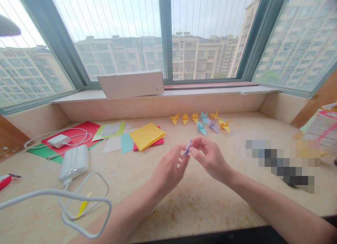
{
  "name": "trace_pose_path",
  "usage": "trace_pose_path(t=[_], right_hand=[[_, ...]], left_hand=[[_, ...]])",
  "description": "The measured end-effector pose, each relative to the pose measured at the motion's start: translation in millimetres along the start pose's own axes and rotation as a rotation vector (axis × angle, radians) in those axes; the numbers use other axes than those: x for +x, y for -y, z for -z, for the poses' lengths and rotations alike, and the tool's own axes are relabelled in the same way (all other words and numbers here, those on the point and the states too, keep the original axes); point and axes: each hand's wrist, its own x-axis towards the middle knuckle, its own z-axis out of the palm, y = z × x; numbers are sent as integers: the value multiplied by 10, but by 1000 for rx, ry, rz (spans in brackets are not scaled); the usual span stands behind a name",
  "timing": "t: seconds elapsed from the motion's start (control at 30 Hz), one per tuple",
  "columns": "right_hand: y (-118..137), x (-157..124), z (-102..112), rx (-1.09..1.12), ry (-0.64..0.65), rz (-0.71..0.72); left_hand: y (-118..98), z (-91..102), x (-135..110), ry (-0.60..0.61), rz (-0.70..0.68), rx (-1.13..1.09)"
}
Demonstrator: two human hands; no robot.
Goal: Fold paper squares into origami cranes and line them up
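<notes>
Between my two hands, above the middle of the counter, is a small piece of folded purple paper (187,148), narrow and held upright. My left hand (171,164) pinches it from the left with thumb and fingers. From the other side, the fingertips of my right hand (209,154) close on its upper right edge. Parts of the paper are hidden behind the fingers. Beyond my hands stand several folded paper cranes: yellow ones such as this crane (174,119), blue ones such as this crane (202,128), and a purple crane (213,125).
Left of the cranes lie yellow paper (146,136), blue paper (127,143) and red paper (85,130). A white power bank (74,162), charger (59,141) and looping cable (52,192) occupy the left side. A white box (131,85) rests on the sill. At right is a pixelated patch (283,165).
</notes>
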Motion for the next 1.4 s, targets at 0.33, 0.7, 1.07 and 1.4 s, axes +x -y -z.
trace_pose_path(t=[0.33, 0.7, 1.07, 1.4], right_hand=[[18, 3, 23, -311, -104, 311], [-59, 63, 118, -341, -95, 531], [-65, 136, 230, -495, 0, 619], [-44, 148, 292, -567, 34, 688]], left_hand=[[23, 59, 28, -131, -122, 22], [-71, 65, 44, -132, -14, -41], [-20, 62, 37, -118, -61, 58], [-5, 65, 31, -86, -115, 122]])
